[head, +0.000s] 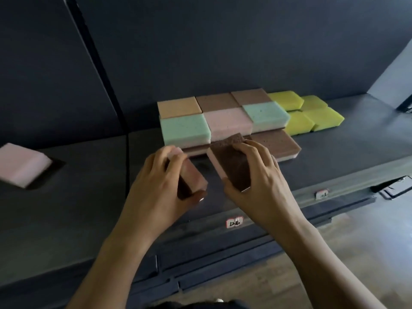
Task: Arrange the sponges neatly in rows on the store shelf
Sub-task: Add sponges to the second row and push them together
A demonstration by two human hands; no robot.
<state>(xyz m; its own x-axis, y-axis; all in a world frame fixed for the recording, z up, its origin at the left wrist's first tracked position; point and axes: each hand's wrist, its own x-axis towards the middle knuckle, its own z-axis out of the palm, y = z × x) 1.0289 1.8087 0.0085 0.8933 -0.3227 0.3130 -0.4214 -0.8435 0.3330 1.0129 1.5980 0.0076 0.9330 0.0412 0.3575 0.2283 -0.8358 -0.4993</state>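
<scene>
Both my hands are closed on a sponge each. Left hand [160, 181]: fingers curled over the top of a pink sponge [195, 175], thumb at its near end, dark scrub layer showing underneath. Right hand [258, 175]: gripping a brown-faced sponge [231, 163] by its sides, thumb at the near corner, scrub face up, far end tilted up toward the front row.

Both are held just in front of the arranged block [227, 122], over the shelf [89, 197]. Can't tell if either touches the board.

Handling, my guess: light, soft foam that squashes if squeezed, with a stiffer, rougher scrub face. Not slippery, not fragile. Best hold is the long side edges with light pressure, so the shape stays square for butting against neighbours.

Block behind: orange, brown, mint and pink sponges packed edge to edge in rows. Brown sponge [276, 139] at front right, yellow sponges [312, 112] just beside on the right. One stray pink sponge [20, 163] lies well apart on the left, askew. Price tag [234, 221] on the shelf lip.
</scene>
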